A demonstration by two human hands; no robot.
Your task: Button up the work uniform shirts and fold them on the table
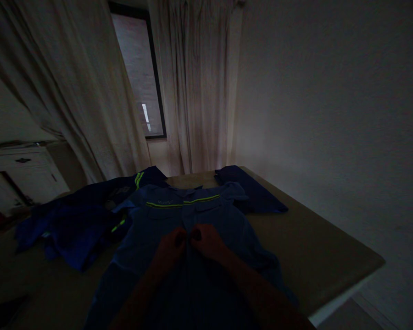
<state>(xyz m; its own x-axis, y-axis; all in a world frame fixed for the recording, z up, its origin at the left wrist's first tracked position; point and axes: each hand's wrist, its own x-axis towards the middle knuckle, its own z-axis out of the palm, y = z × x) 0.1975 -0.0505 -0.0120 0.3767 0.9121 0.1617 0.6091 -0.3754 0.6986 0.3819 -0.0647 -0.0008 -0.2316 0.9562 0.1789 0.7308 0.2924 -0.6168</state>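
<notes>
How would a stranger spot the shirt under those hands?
Find the table before the curtains. Spread on it, with the left hand and right hand at its front, lies the shirt. Unlike the rumpled clothes at left and dark cloth at right, it has a yellow-green line across its chest.

Matt cloth in shirt (206, 214), softly creased, with smooth, brighter stripe (202, 200) across chest. Similar cloth toward left edge of surface (330, 250) in heaped garment (79, 224), rumpled, faint sheen along folds; flatter, matt cloth near far edge in folded garment (253, 192). Smooth covering on surface itself, dull sheen toward right corner. Beyond far edge, thick matt cloth in curtains (199, 82), pleated, slightly coarse; smooth glass in window (134, 59). Matt, plaster-like finish on wall (330, 114) past right edge. Painted-wood look on cabinet (34, 169) past left edge.
</notes>
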